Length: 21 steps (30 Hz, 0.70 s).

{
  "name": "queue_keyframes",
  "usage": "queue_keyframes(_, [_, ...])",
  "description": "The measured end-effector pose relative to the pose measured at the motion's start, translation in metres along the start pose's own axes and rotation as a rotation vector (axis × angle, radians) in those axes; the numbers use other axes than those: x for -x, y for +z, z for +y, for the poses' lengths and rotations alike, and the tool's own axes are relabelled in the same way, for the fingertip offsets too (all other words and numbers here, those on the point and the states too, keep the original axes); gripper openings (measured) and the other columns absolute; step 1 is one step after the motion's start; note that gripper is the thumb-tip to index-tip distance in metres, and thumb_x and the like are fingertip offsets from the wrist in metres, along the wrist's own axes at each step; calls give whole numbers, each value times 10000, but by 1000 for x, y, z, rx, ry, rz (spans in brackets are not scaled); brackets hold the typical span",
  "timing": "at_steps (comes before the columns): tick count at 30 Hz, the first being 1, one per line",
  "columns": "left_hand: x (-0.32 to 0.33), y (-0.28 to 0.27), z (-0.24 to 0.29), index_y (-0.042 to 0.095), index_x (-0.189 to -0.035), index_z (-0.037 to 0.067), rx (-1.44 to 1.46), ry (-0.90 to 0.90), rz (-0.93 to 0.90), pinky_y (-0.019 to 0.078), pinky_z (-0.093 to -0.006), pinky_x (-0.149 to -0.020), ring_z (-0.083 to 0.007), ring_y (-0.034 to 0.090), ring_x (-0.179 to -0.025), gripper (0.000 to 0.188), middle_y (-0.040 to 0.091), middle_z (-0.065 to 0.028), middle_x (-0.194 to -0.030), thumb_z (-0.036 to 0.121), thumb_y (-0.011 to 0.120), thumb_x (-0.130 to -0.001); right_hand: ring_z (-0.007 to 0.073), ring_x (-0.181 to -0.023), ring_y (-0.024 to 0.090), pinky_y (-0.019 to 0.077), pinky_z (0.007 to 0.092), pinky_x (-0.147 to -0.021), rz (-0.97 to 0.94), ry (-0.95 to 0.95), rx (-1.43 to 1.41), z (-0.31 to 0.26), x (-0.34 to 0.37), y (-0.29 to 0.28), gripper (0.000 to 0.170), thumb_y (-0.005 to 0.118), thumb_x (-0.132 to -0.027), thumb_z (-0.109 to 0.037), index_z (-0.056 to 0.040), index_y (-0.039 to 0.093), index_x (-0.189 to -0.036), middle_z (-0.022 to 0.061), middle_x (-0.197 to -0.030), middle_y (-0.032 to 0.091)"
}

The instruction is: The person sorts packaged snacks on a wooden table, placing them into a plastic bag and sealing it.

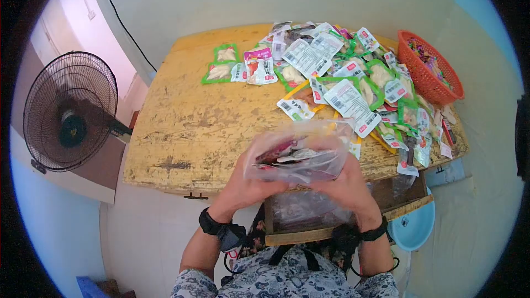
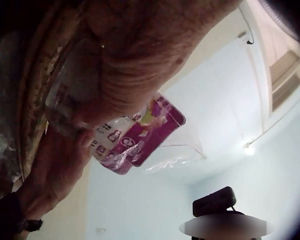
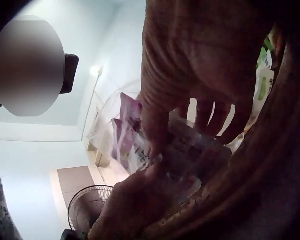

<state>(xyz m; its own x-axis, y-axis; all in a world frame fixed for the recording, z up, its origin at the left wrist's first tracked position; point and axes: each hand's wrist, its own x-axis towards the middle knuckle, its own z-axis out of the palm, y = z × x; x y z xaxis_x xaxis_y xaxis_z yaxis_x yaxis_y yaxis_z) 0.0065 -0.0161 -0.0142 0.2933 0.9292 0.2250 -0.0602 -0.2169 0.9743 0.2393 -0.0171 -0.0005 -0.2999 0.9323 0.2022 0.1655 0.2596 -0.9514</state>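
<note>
Clear plastic bag (image 1: 309,174) nearest the head camera, held up over the near edge of the worn yellow surface (image 1: 176,110), 1 hand at each side. Contents: packets (image 1: 298,155) standing roughly on edge; purple print shows through the film in both wrist views; exact count not readable. Left hand (image 1: 243,185): closed about its side of the bag, thumb on the near wall, finger ends hidden. Right hand (image 1: 350,185): same hold on the opposite side, thumb on the near wall, fingers bent behind. Step judged to be settling the packets inside the bag. Method: support the weight low with 2 even grips, press only enough to keep the stack together, and tap it level so no corner snags the thin film. Loose film stands above the packets; best kept unpinched until they sit flat. Farther out: heaped packets (image 1: 353,99) right of centre on the surface, red basket (image 1: 425,83) beside them at the right edge. Open drawer (image 1: 303,236) below, containing clear plastic; hands should clear its front. Fan (image 1: 72,99) at left, well apart from the bag.
</note>
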Motion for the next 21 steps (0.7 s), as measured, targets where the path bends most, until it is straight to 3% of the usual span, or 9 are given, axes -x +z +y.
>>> queue_keyframes(2, [-2,-1,-2,542,-1377,27,-26,84,-12,485,-360,-1048,-198,590,-1209,775,572,-103,-1354,104,901,-694,233,-1179,576,454,373,-1036,-13,37,2,2,-2,-3,619,891,-718,-176,-67,608,-1258,96,-1233,598])
queue_keyframes(8, [2,-1,1,555,-1365,20,1,-62,27,497,-344,-1032,-191,597,-1200,777,582,-103,-1342,140,924,-692,253,-1186,587,468,381,-1027,-78,28,21,3,-6,-10,653,888,-729,-185,-57,605,-1303,113,-1242,611])
queue_keyframes(14, [-2,4,21,577,-1359,33,-92,-68,-15,496,-349,-1016,-186,615,-1175,739,645,-97,-1289,181,922,-723,255,-1162,632,480,391,-1019,-89,95,52,-5,-9,-19,615,876,-744,-190,-21,624,-1279,147,-1263,666])
queue_keyframes(16, [-4,1,16,603,-1332,33,-161,-8,-39,501,-351,-997,-194,639,-1137,703,665,-104,-1261,202,920,-728,255,-1152,643,481,393,-1015,-150,56,54,-7,-11,-24,601,880,-737,-204,-15,637,-1253,151,-1257,679])
queue_keyframes(19, [-10,-6,15,640,-1282,28,-319,179,-70,515,-353,-956,-213,671,-1067,650,699,-111,-1195,230,920,-731,267,-1134,649,480,400,-1005,-72,-161,182,-16,-13,-28,606,887,-726,-234,-18,650,-1240,151,-1242,681])
queue_keyframes(20, [-12,-7,16,651,-1264,25,-381,256,-80,521,-354,-940,-220,682,-1042,634,711,-112,-1169,238,920,-731,278,-1135,647,478,405,-1004,-86,-124,175,-16,-16,-31,603,886,-724,-237,-18,654,-1236,155,-1246,678])
queue_keyframes(21, [-15,-7,18,655,-1257,25,-378,205,-62,527,-350,-920,-208,681,-1025,617,717,-105,-1143,232,916,-737,290,-1136,644,476,409,-1003,-102,-89,165,-14,-20,-34,600,885,-723,-241,-18,658,-1231,160,-1250,674])
